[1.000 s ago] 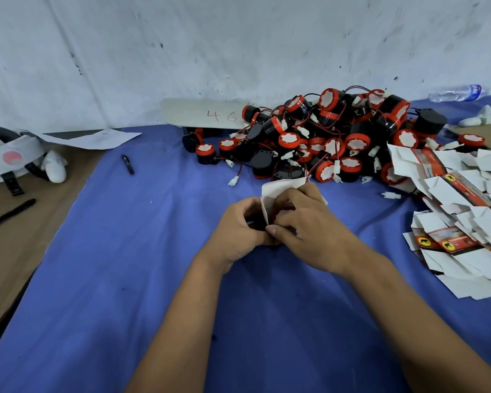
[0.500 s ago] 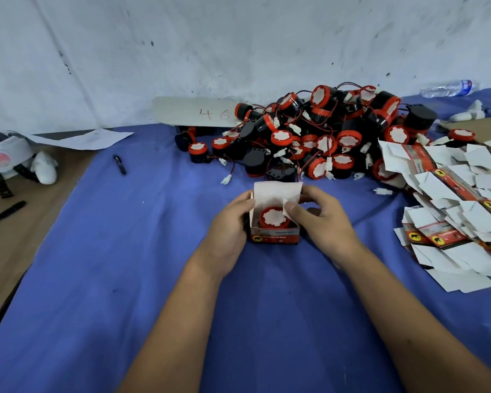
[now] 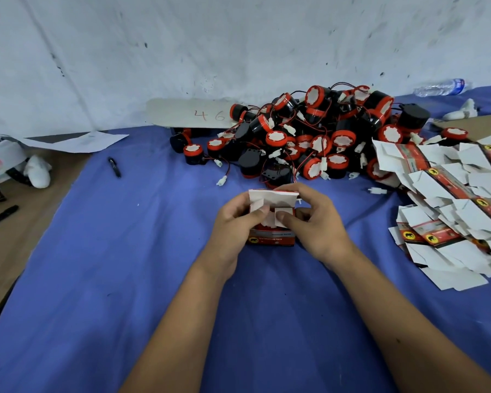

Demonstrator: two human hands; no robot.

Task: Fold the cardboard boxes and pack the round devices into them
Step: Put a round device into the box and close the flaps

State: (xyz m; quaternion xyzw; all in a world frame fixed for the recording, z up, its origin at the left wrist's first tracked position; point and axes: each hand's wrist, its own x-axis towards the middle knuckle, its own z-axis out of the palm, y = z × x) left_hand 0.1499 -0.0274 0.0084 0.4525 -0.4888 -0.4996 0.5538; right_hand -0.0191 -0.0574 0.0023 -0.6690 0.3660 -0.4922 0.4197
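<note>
A small red cardboard box (image 3: 270,239) stands on the blue cloth (image 3: 131,279) in the middle, its white top flaps partly folded in. A round red-and-white device sits inside, mostly hidden by the flaps. My left hand (image 3: 233,222) grips the box's left side, thumb pressing the left flap down. My right hand (image 3: 316,222) holds the right side, thumb on the right flap. A big pile of round black-and-red devices (image 3: 318,137) with wires lies behind. Flat unfolded boxes (image 3: 451,199) are heaped at the right.
A white board marked 46 (image 3: 190,114) leans at the wall. A black pen (image 3: 114,167) lies on the cloth at the left; another black pen (image 3: 0,217), a paper sheet (image 3: 77,141) and headgear (image 3: 3,163) lie on the brown table. A water bottle (image 3: 442,87) lies far right.
The box went from being covered by both hands to standing upright with the device visible inside. Both thumbs have now pushed the side flaps inward over the device.
</note>
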